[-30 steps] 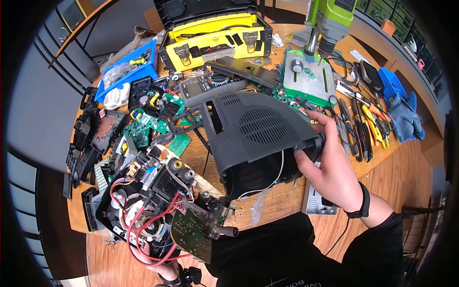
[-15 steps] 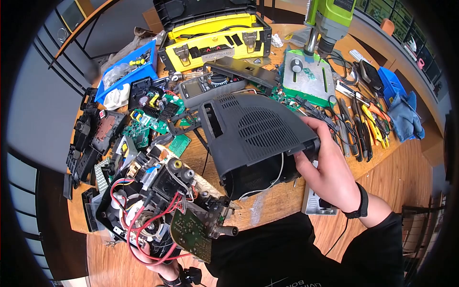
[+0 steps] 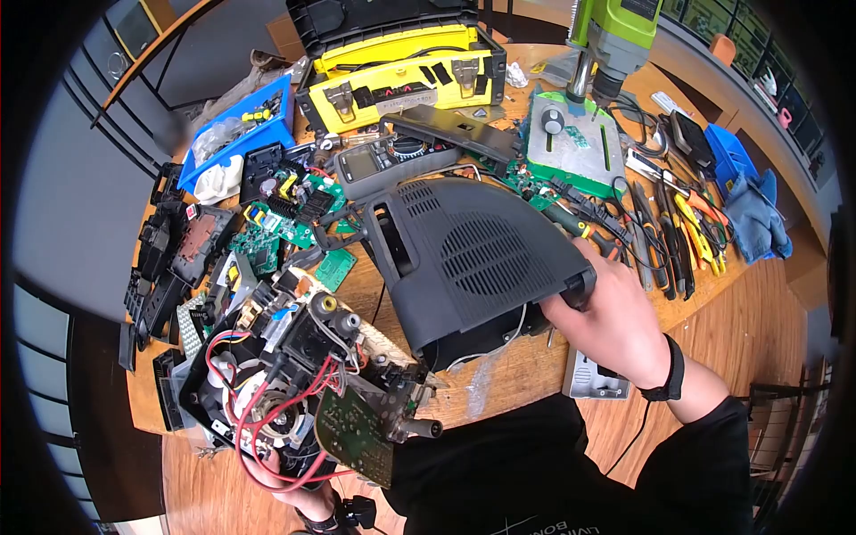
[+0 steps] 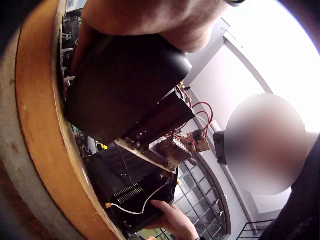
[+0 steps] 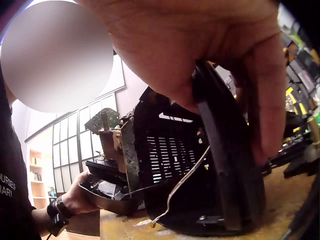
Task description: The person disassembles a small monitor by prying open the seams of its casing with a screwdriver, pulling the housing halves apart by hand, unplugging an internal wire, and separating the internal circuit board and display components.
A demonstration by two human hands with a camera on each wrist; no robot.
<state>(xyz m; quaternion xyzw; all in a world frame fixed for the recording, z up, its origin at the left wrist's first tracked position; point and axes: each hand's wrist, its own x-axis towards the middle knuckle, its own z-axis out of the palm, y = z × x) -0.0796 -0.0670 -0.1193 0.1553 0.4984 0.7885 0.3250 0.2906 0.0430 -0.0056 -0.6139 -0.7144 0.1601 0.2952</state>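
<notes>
My right hand [image 3: 615, 321] grips the right edge of a black vented plastic cover [image 3: 481, 250], its thumb at the open side and its fingers round the far side. The cover rests close over the table; a thin white cable [image 5: 175, 192] hangs from its hollow inside. At lower left, my left hand [image 3: 290, 486] holds from beneath a black casing [image 4: 120, 80] filled with electronics. A green circuit board [image 3: 357, 441], looping red wires [image 3: 254, 450] and round jacks [image 3: 330, 305] stick out of it. The casing hides most of that hand's fingers in the head view.
Circuit boards [image 3: 259, 250] and black plastic parts [image 3: 165, 259] crowd the table's left. Behind the cover are a multimeter [image 3: 392, 165], a yellow toolbox [image 3: 401, 85] and a green drill press [image 3: 615, 53]. Hand tools [image 3: 678, 232] lie at right, near a blue bin [image 3: 729, 153].
The right hand has moved slightly down and left, tilting the cover so that less of its inside shows and more of its vented top. The left hand and casing have barely moved.
</notes>
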